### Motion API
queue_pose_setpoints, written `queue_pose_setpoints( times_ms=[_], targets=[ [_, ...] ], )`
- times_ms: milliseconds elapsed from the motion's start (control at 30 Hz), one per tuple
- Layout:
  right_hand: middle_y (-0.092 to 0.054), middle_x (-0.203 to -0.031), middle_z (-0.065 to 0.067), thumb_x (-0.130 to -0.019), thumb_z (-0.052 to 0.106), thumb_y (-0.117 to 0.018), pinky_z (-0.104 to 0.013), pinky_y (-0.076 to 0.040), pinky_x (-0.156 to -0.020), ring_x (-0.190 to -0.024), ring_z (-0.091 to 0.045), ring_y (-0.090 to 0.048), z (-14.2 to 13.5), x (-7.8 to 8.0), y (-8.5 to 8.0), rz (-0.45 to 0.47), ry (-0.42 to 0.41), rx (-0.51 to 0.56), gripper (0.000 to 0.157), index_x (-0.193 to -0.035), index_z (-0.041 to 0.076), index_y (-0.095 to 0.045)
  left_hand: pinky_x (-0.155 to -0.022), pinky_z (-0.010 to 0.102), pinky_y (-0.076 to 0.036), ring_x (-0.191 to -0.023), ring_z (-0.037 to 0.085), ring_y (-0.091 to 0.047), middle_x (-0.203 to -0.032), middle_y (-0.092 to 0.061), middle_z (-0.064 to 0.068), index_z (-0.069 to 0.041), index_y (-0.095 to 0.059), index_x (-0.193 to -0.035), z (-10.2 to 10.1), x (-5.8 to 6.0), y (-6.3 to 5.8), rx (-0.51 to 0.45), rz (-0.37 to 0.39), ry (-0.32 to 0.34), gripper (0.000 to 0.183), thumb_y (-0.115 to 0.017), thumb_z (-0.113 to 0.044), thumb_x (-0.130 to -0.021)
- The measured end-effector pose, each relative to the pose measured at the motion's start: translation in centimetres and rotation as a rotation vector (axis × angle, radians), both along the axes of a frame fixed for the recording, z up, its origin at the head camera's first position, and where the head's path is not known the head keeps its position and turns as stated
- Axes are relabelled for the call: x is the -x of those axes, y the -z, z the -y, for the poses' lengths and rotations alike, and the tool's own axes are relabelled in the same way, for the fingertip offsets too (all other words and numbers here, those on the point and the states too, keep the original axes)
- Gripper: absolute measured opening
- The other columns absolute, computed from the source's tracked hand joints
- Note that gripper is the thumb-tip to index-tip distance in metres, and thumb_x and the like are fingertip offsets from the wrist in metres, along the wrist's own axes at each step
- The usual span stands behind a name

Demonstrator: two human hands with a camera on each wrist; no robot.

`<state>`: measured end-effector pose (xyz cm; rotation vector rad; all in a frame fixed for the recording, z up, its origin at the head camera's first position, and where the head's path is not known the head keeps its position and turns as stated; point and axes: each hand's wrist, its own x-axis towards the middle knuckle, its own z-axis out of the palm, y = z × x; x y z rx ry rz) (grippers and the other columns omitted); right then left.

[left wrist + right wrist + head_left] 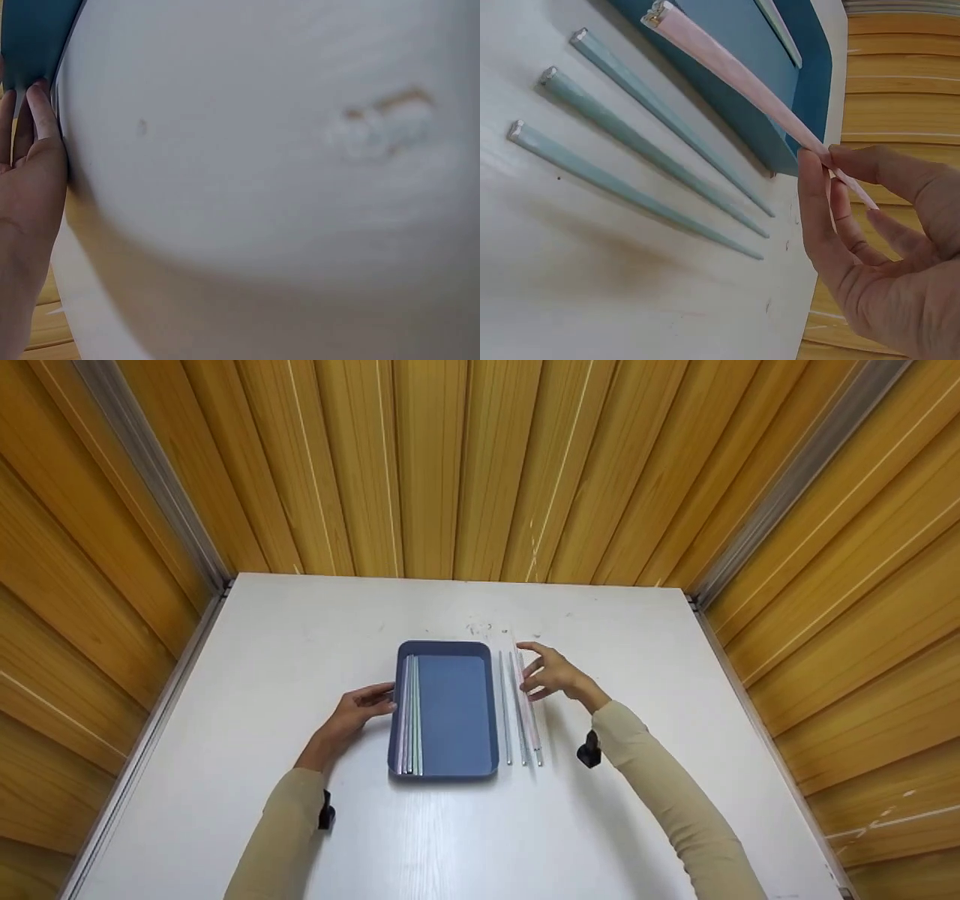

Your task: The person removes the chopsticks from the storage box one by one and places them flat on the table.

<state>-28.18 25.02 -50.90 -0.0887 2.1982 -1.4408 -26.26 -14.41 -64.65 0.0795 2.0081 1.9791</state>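
Pinching pink stick (pixel 735 75) above bench (pixel 637 645), right of blue tray (pixel 454 720): right hand (pixel 559 675). Left hand (pixel 352 716): extended fingers touching tray's left wall. Three pale green sticks (pixel 652 152) on bench; more sticks (pixel 409 720) inside tray.

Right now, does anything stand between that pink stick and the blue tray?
Pale green sticks lie between on the table, then the tray's right wall; the right hand holds the pink stick raised, so neither seems blocking.
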Motion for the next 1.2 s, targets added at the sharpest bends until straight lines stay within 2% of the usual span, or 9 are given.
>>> queue_pose_setpoints(
  times_ms=[267,467,700,833,1200],
  targets=[
    [-0.053,-0.104,-0.015,-0.087,-0.017,-0.066,-0.040,-0.065,-0.077,-0.077,-0.015,-0.066,-2.4,-0.3,0.9,0.024,0.044,-0.019,0.089,-0.161,0.005,-0.022,-0.098,0.018,-0.053,-0.129,0.021,-0.059,-0.146,-0.059,0.021,-0.002,-0.056,-0.145,0.2,-0.3,-0.1,-0.015,0.021,-0.007,0.061,-0.079,-0.011,-0.090],
    [-0.054,-0.104,-0.016,-0.088,-0.016,-0.065,-0.046,-0.064,-0.082,-0.079,-0.017,-0.066,-3.8,-0.7,2.0,0.042,0.050,-0.037,0.088,-0.161,0.003,-0.020,-0.097,0.018,-0.053,-0.131,0.021,-0.059,-0.147,-0.057,0.022,0.000,-0.053,-0.147,0.3,-0.5,-0.1,-0.008,0.009,0.017,0.061,-0.077,-0.013,-0.092],
    [-0.055,-0.106,-0.018,-0.088,-0.015,-0.065,-0.048,-0.063,-0.086,-0.082,-0.020,-0.068,-5.2,-0.7,3.0,0.068,0.035,-0.085,0.086,-0.160,0.000,-0.021,-0.097,0.019,-0.054,-0.123,0.013,-0.063,-0.146,-0.058,0.024,0.003,-0.053,-0.145,0.0,-0.2,-0.1,-0.046,0.010,0.002,0.060,-0.077,-0.007,-0.091],
    [-0.055,-0.102,-0.014,-0.089,-0.014,-0.063,-0.047,-0.063,-0.086,-0.084,-0.024,-0.072,-5.3,-0.7,3.7,0.082,0.033,-0.128,0.083,-0.160,0.000,-0.022,-0.097,0.020,-0.055,-0.122,0.012,-0.062,-0.146,-0.057,0.025,0.004,-0.052,-0.146,-0.1,-0.1,0.0,-0.050,0.001,0.003,0.061,-0.077,-0.007,-0.091],
    [-0.061,-0.091,-0.008,-0.086,-0.009,-0.071,-0.038,-0.065,-0.073,-0.072,-0.017,-0.073,-4.4,-0.6,5.7,0.020,0.062,-0.243,0.083,-0.158,0.002,-0.032,-0.100,0.019,-0.053,-0.134,0.022,-0.059,-0.148,-0.056,0.022,0.000,-0.053,-0.146,-0.1,0.0,-0.1,-0.035,0.015,0.005,0.061,-0.077,-0.009,-0.091]
  ],
)
